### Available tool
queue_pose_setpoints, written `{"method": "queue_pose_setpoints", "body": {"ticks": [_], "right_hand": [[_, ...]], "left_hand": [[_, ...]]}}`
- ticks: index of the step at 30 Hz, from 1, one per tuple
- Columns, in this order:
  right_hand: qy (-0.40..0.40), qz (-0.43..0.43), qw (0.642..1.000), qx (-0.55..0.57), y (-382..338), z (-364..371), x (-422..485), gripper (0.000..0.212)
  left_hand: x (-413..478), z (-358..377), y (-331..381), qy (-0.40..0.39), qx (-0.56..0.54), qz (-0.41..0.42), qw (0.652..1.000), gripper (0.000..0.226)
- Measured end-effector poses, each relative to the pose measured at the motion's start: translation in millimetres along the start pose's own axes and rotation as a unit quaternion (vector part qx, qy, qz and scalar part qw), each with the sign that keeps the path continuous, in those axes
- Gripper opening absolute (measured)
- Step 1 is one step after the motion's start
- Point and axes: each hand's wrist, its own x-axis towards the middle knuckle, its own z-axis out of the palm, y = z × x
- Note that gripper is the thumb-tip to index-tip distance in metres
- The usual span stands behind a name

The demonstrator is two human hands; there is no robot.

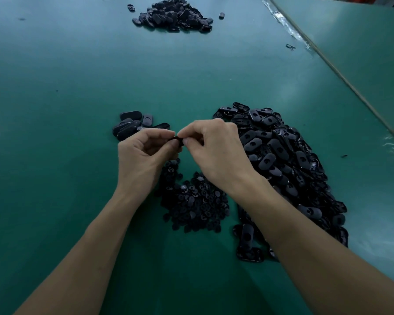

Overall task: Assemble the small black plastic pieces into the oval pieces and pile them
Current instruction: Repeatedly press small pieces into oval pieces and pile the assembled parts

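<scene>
Black plastic made up the one black part (177, 140) in play, pinched between the curled fingertips of the left hand (143, 155) and the right hand (216, 151) over the green table (55, 110). Whether its insert was seated could not be told. Just beyond the left hand lay a small cluster of ovals (132, 126), probably finished. Near the wrists spread the heap of small pieces (193, 201), and to the right the large heap of oval pieces (282, 160), so most of the work looked undone. A far pile (175, 14) was perhaps done stock.
</scene>
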Motion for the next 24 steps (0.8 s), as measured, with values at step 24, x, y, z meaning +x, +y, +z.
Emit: {"method": "queue_pose_setpoints", "body": {"ticks": [24], "right_hand": [[-0.082, 0.029, 0.995, -0.053, -11, -10, -3, 0.015]], "left_hand": [[-5, 2, 2, -0.03, 0.125, 0.038, 0.991, 0.029]]}}
